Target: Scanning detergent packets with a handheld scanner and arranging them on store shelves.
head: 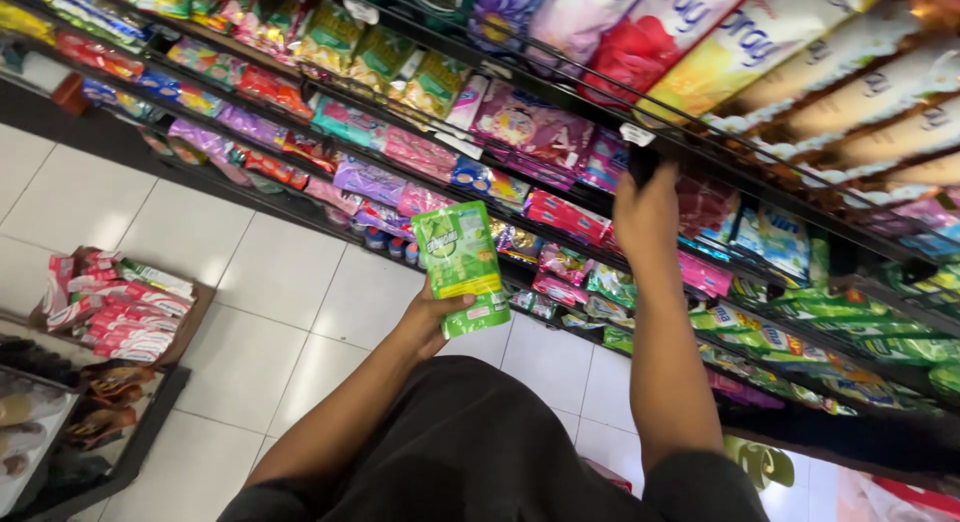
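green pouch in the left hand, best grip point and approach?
Grip the green pouch at its lower edge, coming from below, as the left hand does now. It is flat, soft and upright; thumb across the front and fingers behind probably hold it steady, leaving the top free.

Shelves (pixel 700 152) of bright refill pouches, white tiled floor (pixel 250 312), a cardboard box (pixel 195 317) of red packets (pixel 120 317).

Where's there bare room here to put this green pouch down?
The white tiled floor between the shelves and the low display rack is bare. The shelves are crowded with packets, right up to the right hand.
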